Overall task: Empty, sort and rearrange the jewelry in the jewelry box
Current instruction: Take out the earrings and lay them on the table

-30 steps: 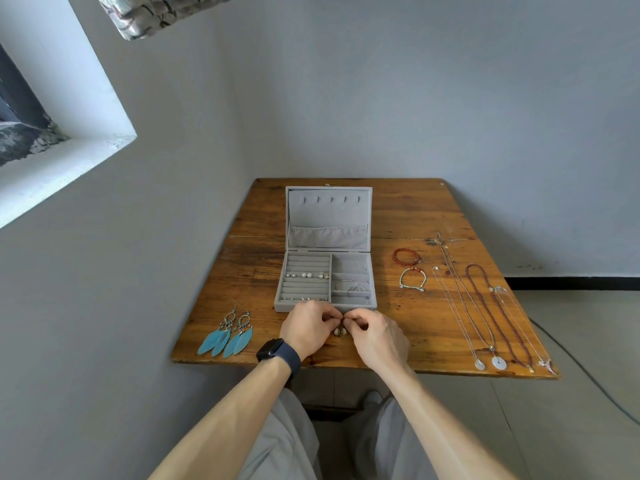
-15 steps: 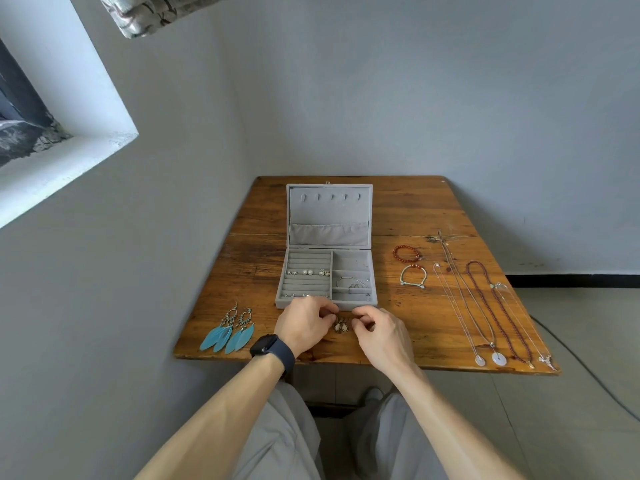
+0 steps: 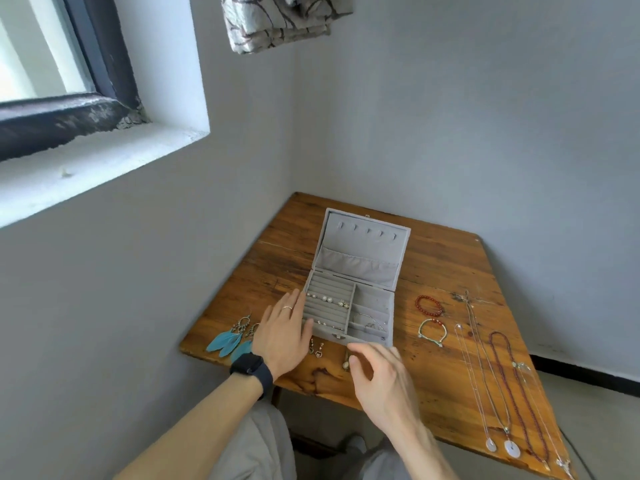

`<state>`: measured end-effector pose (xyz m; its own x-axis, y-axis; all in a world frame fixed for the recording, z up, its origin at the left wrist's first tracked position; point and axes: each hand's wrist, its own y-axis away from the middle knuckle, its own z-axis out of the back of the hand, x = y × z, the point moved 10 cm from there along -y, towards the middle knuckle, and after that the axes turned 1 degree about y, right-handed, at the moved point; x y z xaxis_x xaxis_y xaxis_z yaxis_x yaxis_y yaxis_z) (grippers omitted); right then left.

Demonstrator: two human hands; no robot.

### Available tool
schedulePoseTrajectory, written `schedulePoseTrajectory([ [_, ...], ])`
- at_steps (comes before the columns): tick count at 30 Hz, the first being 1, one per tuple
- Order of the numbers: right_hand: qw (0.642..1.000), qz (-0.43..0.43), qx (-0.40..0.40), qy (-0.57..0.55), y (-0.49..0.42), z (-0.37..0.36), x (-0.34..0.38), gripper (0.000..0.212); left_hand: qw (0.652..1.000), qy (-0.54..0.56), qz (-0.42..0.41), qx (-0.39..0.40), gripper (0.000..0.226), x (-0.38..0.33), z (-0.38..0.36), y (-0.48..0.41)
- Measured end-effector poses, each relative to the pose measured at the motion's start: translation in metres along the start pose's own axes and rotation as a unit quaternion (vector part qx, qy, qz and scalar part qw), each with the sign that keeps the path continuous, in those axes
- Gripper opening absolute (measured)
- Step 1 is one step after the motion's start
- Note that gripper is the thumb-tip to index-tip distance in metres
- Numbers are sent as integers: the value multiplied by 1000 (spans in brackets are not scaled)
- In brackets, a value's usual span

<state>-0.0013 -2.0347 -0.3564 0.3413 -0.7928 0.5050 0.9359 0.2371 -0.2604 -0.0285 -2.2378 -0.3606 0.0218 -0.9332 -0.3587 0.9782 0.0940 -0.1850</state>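
Left hand [image 3: 282, 336] shifted beside velvety grey jewelry box [image 3: 360, 247].

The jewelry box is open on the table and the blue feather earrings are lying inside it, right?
Not quite. The jewelry box is open on the table, but the blue feather earrings are not inside it. They lie on the wood to its left, beside the left hand. The head view shows this.

Grey walls [image 3: 450, 116], wooden table [image 3: 446, 268], bright window [image 3: 31, 46], patterned curtain [image 3: 277, 22].
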Motion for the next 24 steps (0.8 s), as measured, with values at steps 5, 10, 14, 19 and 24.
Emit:
schedulePoseTrajectory([
  [5,999,35,13,22,-39,-3,21,27,999,23,15,36,62,9,-27,-4],
  [10,996,63,34,55,-90,-20,41,30,999,39,17,6,63,13,-30,-1],
  [14,989,76,52,113,-126,-40,58,32,999,34,11,-11,63,13,-30,-1],
  [19,972,90,70,204,-148,-59,69,31,999,39,9,-24,64,13,-29,-1],
  [24,978,78,45,190,-151,-61,69,22,999,45,7,-26,64,14,-28,-2],
])
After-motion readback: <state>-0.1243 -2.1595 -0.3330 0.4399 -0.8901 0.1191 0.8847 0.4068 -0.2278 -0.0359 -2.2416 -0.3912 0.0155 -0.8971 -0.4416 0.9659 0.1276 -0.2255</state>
